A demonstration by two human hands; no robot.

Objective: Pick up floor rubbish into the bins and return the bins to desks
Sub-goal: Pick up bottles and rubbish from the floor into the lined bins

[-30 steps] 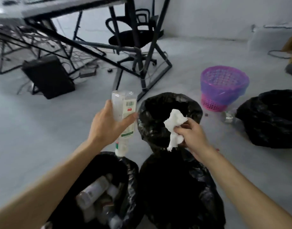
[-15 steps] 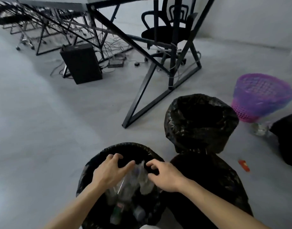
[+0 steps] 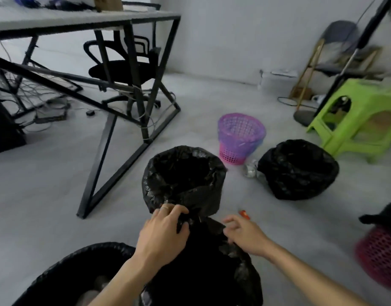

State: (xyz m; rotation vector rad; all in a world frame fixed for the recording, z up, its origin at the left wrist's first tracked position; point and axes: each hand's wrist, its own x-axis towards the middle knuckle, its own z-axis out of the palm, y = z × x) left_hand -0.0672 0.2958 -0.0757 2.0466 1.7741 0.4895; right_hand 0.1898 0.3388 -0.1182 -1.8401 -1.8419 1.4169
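Grey floor (image 3: pixel 46 195): four black-lined bins (image 3: pixel 183 173), two baskets (image 3: pixel 241 138). Left hand (image 3: pixel 163 235) fingers clamp the nearest liner (image 3: pixel 212 272); right hand (image 3: pixel 245 236) grip unclear.

Black-lined bins stand upright on the floor — the nearest bin (image 3: pixel 212 272), its liner rim gripped by the left hand (image 3: pixel 163 235); the open bin (image 3: pixel 183 173) just behind it; the bottle-holding bin (image 3: pixel 75 261) at lower left. A red scrap (image 3: pixel 244 214) lies just right of them.
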